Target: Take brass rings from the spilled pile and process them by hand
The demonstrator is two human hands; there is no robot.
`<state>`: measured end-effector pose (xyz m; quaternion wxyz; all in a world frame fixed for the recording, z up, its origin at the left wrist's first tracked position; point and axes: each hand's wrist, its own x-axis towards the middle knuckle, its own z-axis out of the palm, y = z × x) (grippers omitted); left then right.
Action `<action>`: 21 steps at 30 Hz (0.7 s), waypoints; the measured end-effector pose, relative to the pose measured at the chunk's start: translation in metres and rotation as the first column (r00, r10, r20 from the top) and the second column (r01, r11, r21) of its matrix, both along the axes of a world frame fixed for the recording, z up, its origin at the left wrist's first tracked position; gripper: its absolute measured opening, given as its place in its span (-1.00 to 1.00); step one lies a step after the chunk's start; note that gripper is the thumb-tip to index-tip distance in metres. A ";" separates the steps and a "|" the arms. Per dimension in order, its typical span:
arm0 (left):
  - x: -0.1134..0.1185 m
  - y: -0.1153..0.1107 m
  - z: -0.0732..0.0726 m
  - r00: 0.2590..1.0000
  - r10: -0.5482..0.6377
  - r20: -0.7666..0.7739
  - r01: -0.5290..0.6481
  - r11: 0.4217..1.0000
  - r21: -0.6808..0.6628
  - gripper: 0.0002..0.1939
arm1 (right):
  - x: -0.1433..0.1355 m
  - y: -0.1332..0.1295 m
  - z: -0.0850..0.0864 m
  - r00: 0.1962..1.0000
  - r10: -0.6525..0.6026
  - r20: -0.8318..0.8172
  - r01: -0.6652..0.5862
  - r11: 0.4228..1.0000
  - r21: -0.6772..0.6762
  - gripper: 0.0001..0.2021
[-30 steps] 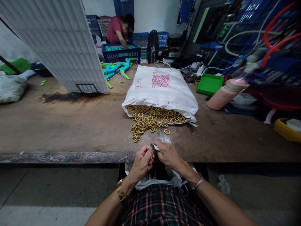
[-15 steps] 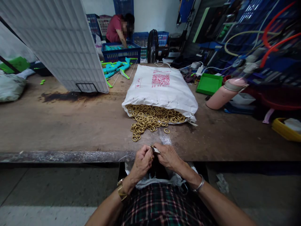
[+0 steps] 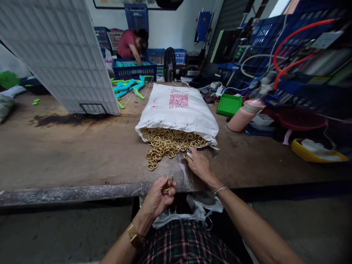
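**Right hand at the ring pile, left hand holding back by the edge**

While my left hand (image 3: 159, 196) sits curled near the table's front edge (image 3: 68, 192), its fingers pinched on what looks like a small brass ring (image 3: 169, 179), my right hand (image 3: 198, 165) lies flat and forward on the wooden top. Its fingertips (image 3: 189, 153) touch the nearest stragglers of the brass rings (image 3: 165, 143) that spill from the mouth of the white sack (image 3: 177, 110); whether they have closed on one I cannot tell. The spill trails from the sack mouth toward me, leaning left, so the pile lies ahead and just left of the right fingertips. The right hand is plainly the nearer one. A crumpled plastic bag (image 3: 192, 209) hangs open at my lap, under both wrists.
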<state>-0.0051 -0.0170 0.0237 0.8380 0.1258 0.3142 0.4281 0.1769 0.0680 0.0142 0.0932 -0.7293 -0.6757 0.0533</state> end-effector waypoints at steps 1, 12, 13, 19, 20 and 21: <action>0.000 0.001 -0.004 1.000 0.015 0.002 -0.015 1.000 -0.019 -0.70 | 0.000 0.002 0.000 1.000 -0.004 -0.009 0.004 1.000 -0.010 -0.73; -0.005 0.007 -0.013 0.995 -0.017 0.103 0.027 0.994 -0.103 -0.81 | 0.001 -0.006 -0.007 0.998 0.059 0.012 -0.059 0.998 -0.004 -0.81; -0.005 0.008 -0.012 0.994 -0.011 0.111 0.024 0.993 -0.112 -0.78 | 0.002 -0.007 -0.007 0.997 0.075 -0.003 -0.075 0.997 0.009 -0.81; -0.002 0.011 -0.012 0.999 0.027 0.022 -0.024 0.995 -0.099 -0.76 | 0.004 -0.010 -0.010 0.992 0.116 -0.041 -0.114 0.992 0.050 -0.82; -0.001 0.011 -0.011 1.000 0.026 -0.007 -0.027 0.997 -0.066 -0.74 | 0.005 -0.010 -0.010 0.992 0.116 -0.040 -0.114 0.992 0.053 -0.82; -0.001 0.011 -0.011 0.999 0.024 -0.044 -0.025 0.999 -0.029 -0.72 | 0.005 -0.010 -0.010 0.992 0.122 -0.044 -0.119 0.991 0.059 -0.82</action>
